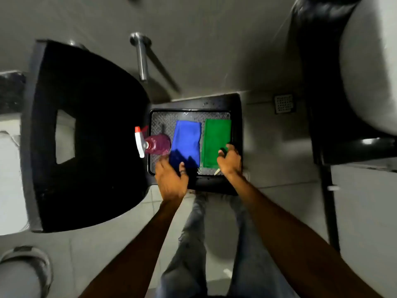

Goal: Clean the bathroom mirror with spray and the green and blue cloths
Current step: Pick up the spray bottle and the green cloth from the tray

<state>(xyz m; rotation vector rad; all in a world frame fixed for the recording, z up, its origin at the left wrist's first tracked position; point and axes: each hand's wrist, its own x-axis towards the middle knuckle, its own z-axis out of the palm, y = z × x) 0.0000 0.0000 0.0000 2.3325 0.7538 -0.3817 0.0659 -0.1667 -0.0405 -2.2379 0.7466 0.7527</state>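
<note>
A black tray (236,134) rests on a black stool below me. On it lie a folded blue cloth (186,141) in the middle and a folded green cloth (216,138) to its right. A spray bottle (155,144) with purple liquid and a white and red trigger head lies at the tray's left edge. My left hand (170,179) hovers over the tray's near-left corner, fingers spread, close to the bottle and the blue cloth. My right hand (229,160) rests at the green cloth's near right corner, fingers touching it.
A black sink basin (86,136) fills the left side, with a chrome tap (140,54) on the wall above it. A floor drain (284,103) sits right of the stool. A black and white fixture (354,72) stands at the right. My legs are below.
</note>
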